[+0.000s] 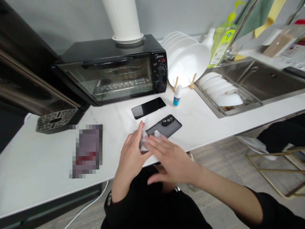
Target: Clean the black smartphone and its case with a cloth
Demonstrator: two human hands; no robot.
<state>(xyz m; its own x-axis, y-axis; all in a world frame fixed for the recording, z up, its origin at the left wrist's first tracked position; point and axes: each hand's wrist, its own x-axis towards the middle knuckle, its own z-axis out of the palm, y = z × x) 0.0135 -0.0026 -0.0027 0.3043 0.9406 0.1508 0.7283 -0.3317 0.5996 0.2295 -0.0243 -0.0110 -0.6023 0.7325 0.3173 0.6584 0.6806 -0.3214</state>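
Observation:
My left hand [132, 152] is raised over the counter's front edge, curled round a small blurred whitish piece [144, 141], perhaps cloth or tissue, between thumb and fingers. Across that piece reaches my right hand [170, 159], fingers stretched out and thumb apart. Just beyond my fingers a dark grey phone [175, 126] lies with its camera lenses up; the hands cover its near left end. A small white patch [157, 133] shows against it. Farther back lies a second phone [149, 108], its black glossy face up. A small white spray bottle [177, 96] with a blue label stands upright nearby.
A black toaster oven [107, 76] stands behind, with a white pot [124, 22] on top. White plates [189, 65] stand in a rack beside it. To the right is a sink [271, 74] with bowls [220, 89]. A pixelated item [88, 149] lies left.

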